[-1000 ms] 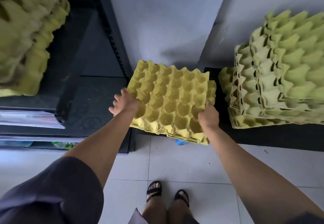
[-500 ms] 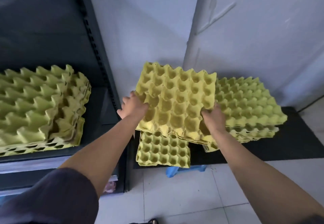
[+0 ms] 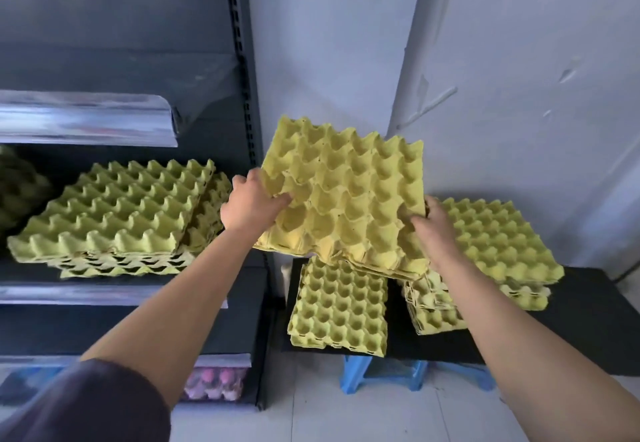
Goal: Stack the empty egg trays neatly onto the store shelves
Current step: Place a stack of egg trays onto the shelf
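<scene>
No legible text, label, brand, number or sign appears on the egg trays (image 3: 346, 199), the shelf edges (image 3: 86, 119) or the wall (image 3: 329, 43).

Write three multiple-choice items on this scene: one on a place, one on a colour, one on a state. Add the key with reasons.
1. Where does the stack of trays left of the held trays rest?
A. on the floor
B. on the dark shelf
C. on a chair

2. What colour is the stool under the black board?
A. red
B. white
C. blue

3. How are the held trays?
A. gripped in the air by the left hand and right hand
B. lying on the floor
C. leaning on the wall

Key: B, the stack sits on the shelf board; C, blue legs show below the board; A, both hands' fingers curl over the edges.
</scene>
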Action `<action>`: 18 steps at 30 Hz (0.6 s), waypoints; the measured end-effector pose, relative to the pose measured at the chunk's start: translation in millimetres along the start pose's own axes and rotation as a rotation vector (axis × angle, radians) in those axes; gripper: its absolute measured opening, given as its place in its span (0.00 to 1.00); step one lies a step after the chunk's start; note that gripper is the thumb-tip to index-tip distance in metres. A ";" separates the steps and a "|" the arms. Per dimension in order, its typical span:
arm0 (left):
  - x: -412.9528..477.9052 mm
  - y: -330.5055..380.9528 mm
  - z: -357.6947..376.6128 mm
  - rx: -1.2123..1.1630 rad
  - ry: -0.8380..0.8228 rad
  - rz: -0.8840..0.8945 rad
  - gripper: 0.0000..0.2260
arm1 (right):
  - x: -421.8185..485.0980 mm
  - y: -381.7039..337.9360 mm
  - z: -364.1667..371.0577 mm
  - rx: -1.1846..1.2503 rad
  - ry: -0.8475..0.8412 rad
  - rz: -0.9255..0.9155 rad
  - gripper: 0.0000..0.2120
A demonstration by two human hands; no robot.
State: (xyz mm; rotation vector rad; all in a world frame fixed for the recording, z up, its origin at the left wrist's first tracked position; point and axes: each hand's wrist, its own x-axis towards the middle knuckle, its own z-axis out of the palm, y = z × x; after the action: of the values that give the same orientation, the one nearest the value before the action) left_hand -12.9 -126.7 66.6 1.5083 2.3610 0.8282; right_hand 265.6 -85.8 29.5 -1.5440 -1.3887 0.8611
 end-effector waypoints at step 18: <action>-116.0 -134.3 -98.9 0.050 0.102 -0.242 0.31 | -106.9 -37.1 102.3 -0.061 -0.202 -0.098 0.24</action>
State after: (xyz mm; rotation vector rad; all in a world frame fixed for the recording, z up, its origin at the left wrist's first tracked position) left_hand -109.3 -305.3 58.4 1.1906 2.5895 0.8099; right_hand 143.0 -175.9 18.3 -1.4522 -1.6347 0.9426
